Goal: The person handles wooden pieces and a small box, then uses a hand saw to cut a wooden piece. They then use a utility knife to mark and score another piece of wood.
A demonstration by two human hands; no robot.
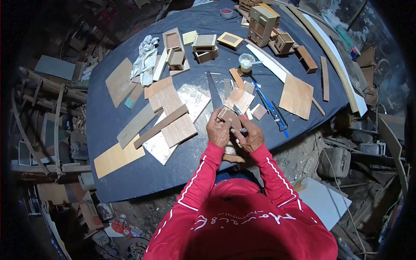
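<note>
My left hand (219, 130) and my right hand (250, 138) meet at the near edge of a dark blue table (130, 169). Together they grip a small wooden piece (227, 116), thin and brown, held between the fingers of both hands. A steel square (213, 90) lies flat just beyond my left hand. Small plywood offcuts (239, 99) sit right behind the held piece. Both arms are in red sleeves with white piping.
Plywood sheets and strips (167, 115) cover the table's left half. A white cloth (145, 58), small wooden boxes (204, 47), a miniature drawer cabinet (262, 24), a glue cup (246, 61), blue pens (268, 106) and a square board (297, 96) lie further back. Scrap wood crowds the floor around.
</note>
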